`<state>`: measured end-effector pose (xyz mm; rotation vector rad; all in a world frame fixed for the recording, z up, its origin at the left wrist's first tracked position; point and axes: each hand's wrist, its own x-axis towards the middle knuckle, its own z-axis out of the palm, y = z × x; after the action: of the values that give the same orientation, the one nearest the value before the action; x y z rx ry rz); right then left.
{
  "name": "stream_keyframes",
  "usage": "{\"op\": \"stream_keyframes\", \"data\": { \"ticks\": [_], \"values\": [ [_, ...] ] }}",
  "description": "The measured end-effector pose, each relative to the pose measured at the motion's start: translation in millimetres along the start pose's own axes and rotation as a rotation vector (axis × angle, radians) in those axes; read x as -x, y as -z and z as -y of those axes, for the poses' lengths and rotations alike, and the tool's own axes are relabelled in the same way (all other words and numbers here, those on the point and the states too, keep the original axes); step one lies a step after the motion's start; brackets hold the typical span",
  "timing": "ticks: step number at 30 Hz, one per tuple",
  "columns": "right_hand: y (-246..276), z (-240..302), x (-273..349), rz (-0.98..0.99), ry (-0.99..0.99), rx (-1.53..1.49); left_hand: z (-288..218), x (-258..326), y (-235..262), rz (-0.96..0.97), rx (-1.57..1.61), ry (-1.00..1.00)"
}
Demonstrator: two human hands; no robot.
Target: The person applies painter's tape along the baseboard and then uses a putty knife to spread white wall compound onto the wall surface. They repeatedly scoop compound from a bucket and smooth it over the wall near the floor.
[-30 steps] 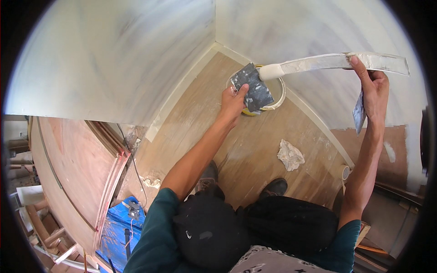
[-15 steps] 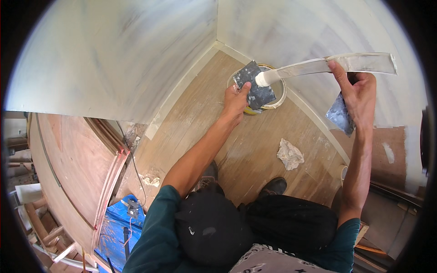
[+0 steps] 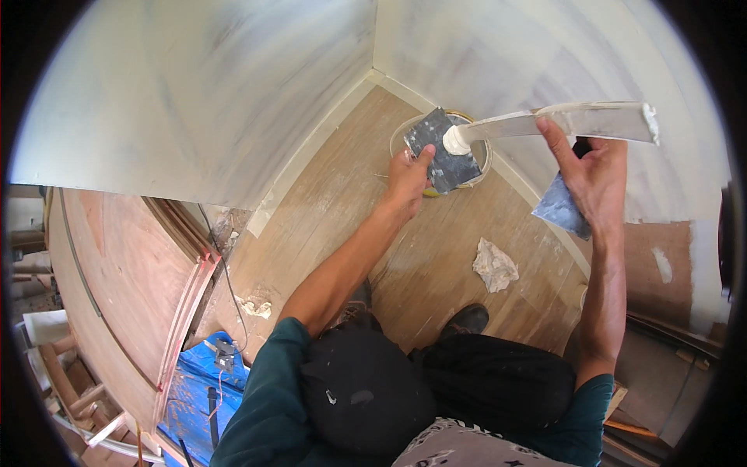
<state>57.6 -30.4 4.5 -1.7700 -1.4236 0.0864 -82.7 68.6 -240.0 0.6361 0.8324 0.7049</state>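
Observation:
My left hand (image 3: 410, 179) grips a dark grey square scraper plate (image 3: 436, 163) smeared with filler, thumb on its top face. A lump of white filler (image 3: 457, 141) sits there, touching the near end of a long, wide pale filling knife (image 3: 568, 121). My right hand (image 3: 595, 175) is closed round that knife, its thumb pressed on the blade. White filler clings to the blade's right end. Below the same hand juts a blue-grey square plate (image 3: 562, 206); how the fingers hold it is hidden. Beneath the left plate stands a round bucket (image 3: 484, 170), partly covered.
Two pale, streaky walls meet in the far corner. On the wood-look floor (image 3: 405, 265) lies a crumpled whitish scrap (image 3: 495, 265). A stack of wooden panels (image 3: 124, 280) and a blue tarp (image 3: 194, 389) with a cable are at left. Dark boards (image 3: 661, 381) lean at lower right.
My right hand and the long knife have moved left and slightly down. White filler now shows at the blade's right end. The left plate has shifted slightly right.

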Motion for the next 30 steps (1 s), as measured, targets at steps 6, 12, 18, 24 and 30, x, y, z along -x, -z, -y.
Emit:
{"op": "stream_keyframes", "data": {
  "ticks": [6,12,18,24,30],
  "values": [
    [-21,-7,7,0.071,0.042,0.097,2,-1,3,0.036,0.021,0.014],
    [-37,-14,7,0.085,0.123,0.206,2,8,-2,0.065,0.080,0.032],
    [-47,-24,4,0.141,0.099,0.395,8,7,11,0.105,0.060,0.075],
    [-49,-68,-1,0.350,-0.217,0.383,-14,1,36,0.142,0.136,0.021],
    [-56,-167,53,0.608,-0.938,-0.179,-72,-3,25,0.172,0.118,0.044]
  ]
}}
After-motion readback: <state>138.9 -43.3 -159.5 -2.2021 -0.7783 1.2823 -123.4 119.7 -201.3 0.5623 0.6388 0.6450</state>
